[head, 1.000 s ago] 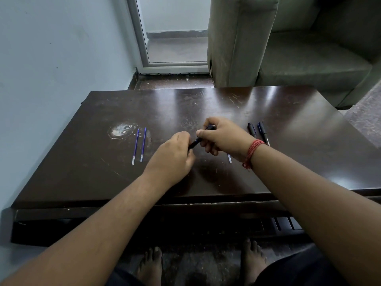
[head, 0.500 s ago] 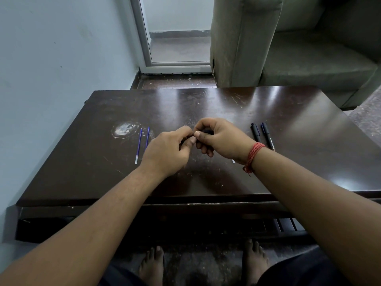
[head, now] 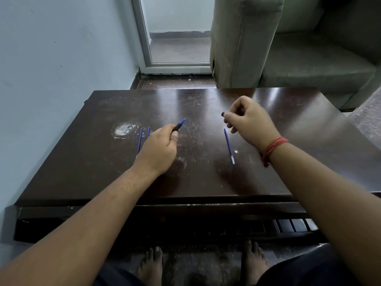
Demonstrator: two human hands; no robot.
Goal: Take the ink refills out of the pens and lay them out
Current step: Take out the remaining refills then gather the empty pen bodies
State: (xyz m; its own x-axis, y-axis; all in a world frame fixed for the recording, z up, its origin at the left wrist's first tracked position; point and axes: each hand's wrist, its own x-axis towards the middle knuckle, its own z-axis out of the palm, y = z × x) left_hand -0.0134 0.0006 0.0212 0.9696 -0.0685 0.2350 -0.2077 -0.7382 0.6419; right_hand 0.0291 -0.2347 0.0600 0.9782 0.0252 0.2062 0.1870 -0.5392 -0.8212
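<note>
My left hand (head: 158, 147) grips a dark pen barrel (head: 177, 126) whose blue refill tip points up and away. My right hand (head: 249, 122) is raised to the right of it and pinches a small dark pen piece (head: 223, 114) between thumb and fingertips. One blue refill (head: 229, 146) lies on the table (head: 206, 182) just below my right hand. Two more blue refills (head: 140, 141) lie side by side at the left, partly hidden behind my left hand. The spare pens seen earlier at the right are hidden behind my right hand.
A white scuff mark (head: 124, 130) sits left of the two refills. A pale wall (head: 61, 69) runs along the table's left side. A grey-green sofa (head: 288, 48) stands behind the far right edge, with a glass door (head: 177, 38) beyond. My bare feet are under the front edge.
My hands were together on one pen; now they have pulled apart. The left keeps the barrel with the blue tip showing, the right came away with a small dark piece.
</note>
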